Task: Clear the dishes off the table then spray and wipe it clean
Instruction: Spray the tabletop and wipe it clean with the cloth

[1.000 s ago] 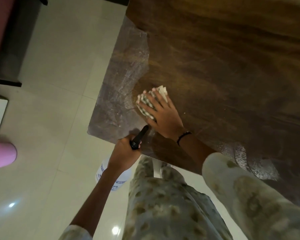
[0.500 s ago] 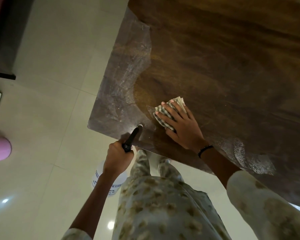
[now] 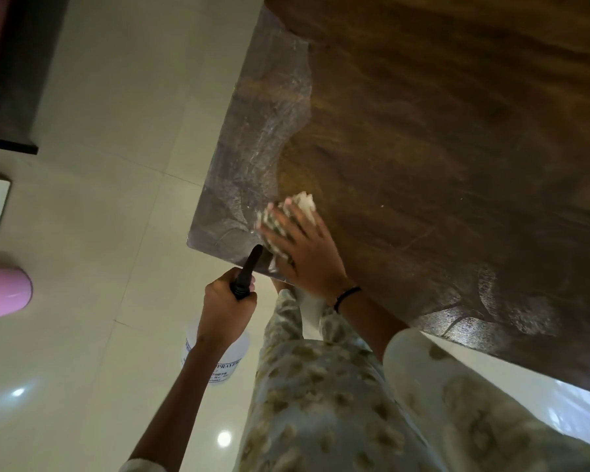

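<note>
The floor point(image 3: 116, 165) of pale glossy tiles fills the left and bottom of the view; the dark wooden table point(image 3: 457, 131) takes up the upper right, with a dull wet film along its left edge and another patch at its near edge on the right; no dishes show on the part in view. The person stands at the table's near corner in pale patterned clothes point(image 3: 321, 403). A pink rounded object point(image 3: 0, 294) pokes in at the far left (what it is cannot be told). The spray bottle point(image 3: 225, 362), white with printed lettering, hangs below table height beside the corner; the left hand point(image 3: 225, 304) is clenched round its black head. The right hand point(image 3: 300, 247), fingers straight and spread, presses a striped cloth point(image 3: 304, 202) flat on the table near that corner; a black band point(image 3: 346, 298) circles its wrist.
</note>
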Motion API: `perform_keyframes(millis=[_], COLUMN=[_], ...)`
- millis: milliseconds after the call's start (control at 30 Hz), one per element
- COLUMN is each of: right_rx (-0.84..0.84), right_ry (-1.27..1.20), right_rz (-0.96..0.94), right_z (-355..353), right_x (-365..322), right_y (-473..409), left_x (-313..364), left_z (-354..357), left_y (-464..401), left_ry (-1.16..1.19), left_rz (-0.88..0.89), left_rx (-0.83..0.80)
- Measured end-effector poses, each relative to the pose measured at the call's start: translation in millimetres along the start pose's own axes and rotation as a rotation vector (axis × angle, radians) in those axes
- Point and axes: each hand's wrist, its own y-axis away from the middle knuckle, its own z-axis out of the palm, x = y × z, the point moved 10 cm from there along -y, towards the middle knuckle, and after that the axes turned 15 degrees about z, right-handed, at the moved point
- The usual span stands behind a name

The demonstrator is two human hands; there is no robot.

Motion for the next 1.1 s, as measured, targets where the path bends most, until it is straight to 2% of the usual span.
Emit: perform_keyframes(millis=[100,200,267,333,433,500,600,700,767,867,967,1100], right_rx=[-0.048,-0.112,-0.107,-0.078,-0.017,-0.022,-0.071,-0.078,-0.069,-0.052,-0.040,-0.037], right_ry=[0.035,0.121,0.119,0.099,0.041,0.033,0.044,0.088,0.114,0.123,0.104,0.111], right_rz=[-0.178,-0.275,-0.202,-0.042,0.139,0.101,-0.086,-0.225,-0.208,-0.075,0.000,-0.002], right_z=[13,13,4,-4,-7,3,21,18,8,-3,-4,-2], right_x=[-10,19,41,51,28,-7,-49,-37,-10,17,13,12], right_y=[47,74,61,32,-8,-14,13,46,49,29,10,4], left_x=[0,-5,-9,-11,-17,-24,-32,-38,-41,-45,-52,-57], left_z=[-5,-8,-9,-10,-15,-18,-21,-24,-26,-31,-40,-49], left_y=[0,-4,-6,-7,-7,-6,-3,-2,-4,-7,-8,-10], left_ry=[0.015,0.010,0.017,0.024,0.024,0.029,0.035,0.038,0.028,-0.001,-0.033,-0.042], left_rz=[-0.004,-0.006,-0.013,-0.016,-0.030,-0.048,-0.060,-0.071,-0.073,-0.082,-0.113,-0.131], left_rx=[-0.017,-0.031,-0.040,-0.049,-0.050,-0.052,-0.067,-0.081,-0.078,-0.048,0.024,0.044])
